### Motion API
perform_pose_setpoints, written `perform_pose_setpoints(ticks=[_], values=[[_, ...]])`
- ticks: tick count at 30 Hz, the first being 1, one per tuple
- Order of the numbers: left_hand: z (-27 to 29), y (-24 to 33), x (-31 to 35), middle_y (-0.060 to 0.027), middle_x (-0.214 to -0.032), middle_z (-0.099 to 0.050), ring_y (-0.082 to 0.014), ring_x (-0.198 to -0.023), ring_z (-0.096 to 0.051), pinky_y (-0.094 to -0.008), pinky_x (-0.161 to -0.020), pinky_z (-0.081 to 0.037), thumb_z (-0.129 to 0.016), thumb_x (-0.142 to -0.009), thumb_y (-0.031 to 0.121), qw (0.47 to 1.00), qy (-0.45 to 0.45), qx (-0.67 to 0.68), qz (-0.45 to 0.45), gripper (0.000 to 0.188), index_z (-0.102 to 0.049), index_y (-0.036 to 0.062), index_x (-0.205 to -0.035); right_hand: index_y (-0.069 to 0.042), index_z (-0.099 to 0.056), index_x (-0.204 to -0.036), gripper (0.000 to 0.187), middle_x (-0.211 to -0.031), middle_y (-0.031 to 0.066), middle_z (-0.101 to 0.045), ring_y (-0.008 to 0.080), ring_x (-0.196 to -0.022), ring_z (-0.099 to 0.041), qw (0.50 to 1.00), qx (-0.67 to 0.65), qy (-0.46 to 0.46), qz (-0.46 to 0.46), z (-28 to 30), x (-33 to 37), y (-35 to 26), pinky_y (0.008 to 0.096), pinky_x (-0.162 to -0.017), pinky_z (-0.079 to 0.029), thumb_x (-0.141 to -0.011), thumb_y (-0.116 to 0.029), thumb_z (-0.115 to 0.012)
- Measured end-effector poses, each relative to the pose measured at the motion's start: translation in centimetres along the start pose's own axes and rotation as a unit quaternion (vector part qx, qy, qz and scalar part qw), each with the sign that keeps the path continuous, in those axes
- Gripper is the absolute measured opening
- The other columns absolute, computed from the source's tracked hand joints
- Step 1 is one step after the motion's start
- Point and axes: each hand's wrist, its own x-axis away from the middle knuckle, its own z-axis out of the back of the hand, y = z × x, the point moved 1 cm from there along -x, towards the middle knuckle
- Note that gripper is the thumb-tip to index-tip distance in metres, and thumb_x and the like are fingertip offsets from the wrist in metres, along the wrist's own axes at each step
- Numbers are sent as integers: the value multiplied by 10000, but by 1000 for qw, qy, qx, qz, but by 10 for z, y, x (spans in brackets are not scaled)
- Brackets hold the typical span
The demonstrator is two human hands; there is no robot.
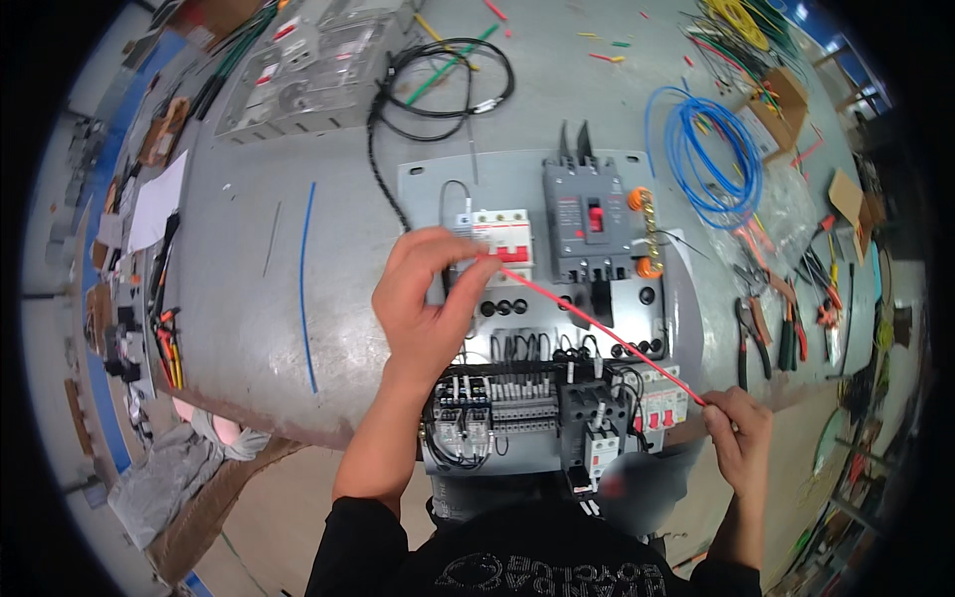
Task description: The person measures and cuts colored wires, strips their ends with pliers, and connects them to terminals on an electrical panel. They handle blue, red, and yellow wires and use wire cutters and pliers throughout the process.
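Left hand (pixel 416 291) (pinching red wire (pixel 597 325)) overlaps white breaker (pixel 508 231) beside grey breaker (pixel 569 221).

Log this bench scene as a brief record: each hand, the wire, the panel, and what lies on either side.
Left hand: pinching the red wire
Right hand: gripping the same wire, lower right in view
Wire: stretched nearly straight between both hands
Panel: carries the gray breaker and other electrical parts
Left of panel: straight blue wire
Right of panel: blue wire coil, pliers
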Motion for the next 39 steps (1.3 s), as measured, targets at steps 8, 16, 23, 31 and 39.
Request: perform_pose_setpoints(ticks=[8, 16, 23, 31, 39], values=[[7, 28, 3, -88, -850, -706, -217, -744, -637, -307, -642, -500, -778, -767, -75, 978, -204, -10, -36, 177, -696, 2, -904, -8, -709, -1026, 142, -752, 103, -589, 221, -620, -582, 1000, 18, -17, -4, 10, -8, 3, 331, -577, -455, -895, -58, -725], [-1, 27, 4, -93, -847, -697, -267, -722, -637, -350, -644, -500, -769, -803, -31, 968, -242, -60, -11, 148, -689, 11, -921, -28, -717, -1073, 198, -850, 91, -608, 200, -682, -622, 999, -4, 2, 47, 3, -26, -11, 315, -606, -488, -881, -52, -757], [-4, 25, 8, -114, -889, -710, -283, -802, -690, -347, -703, -541, -753, -833, -10, 964, -254, -68, 37, 129, -706, 20, -949, -39, -754, -1030, 165, -872, 108, -623, 233, -674, -626, 995, -16, -36, 92, -5, -51, 2, 332, -609, -499, -869, -73, -767], [-8, 24, 12, -111, -911, -701, -277, -786, -683, -341, -695, -538, -758, -826, -13, 962, -255, -89, 43, 135, -708, 20, -947, -52, -727, -1002, 132, -802, 118, -610, 289, -661, -629, 996, -43, -65, 53, -4, -56, 3, 375, -601, -495, -877, -97, -730], [-8, 22, 12, -115, -894, -699, -240, -752, -668, -312, -667, -523, -755, -817, -42, 964, -249, -83, 44, 143, -706, 2, -945, -42, -747, -1006, 159, -782, 93, -600, 238, -658, -608, 995, -33, -69, 68, -3, -61, 7, 341, -605, -474, -851, -77, -741]])
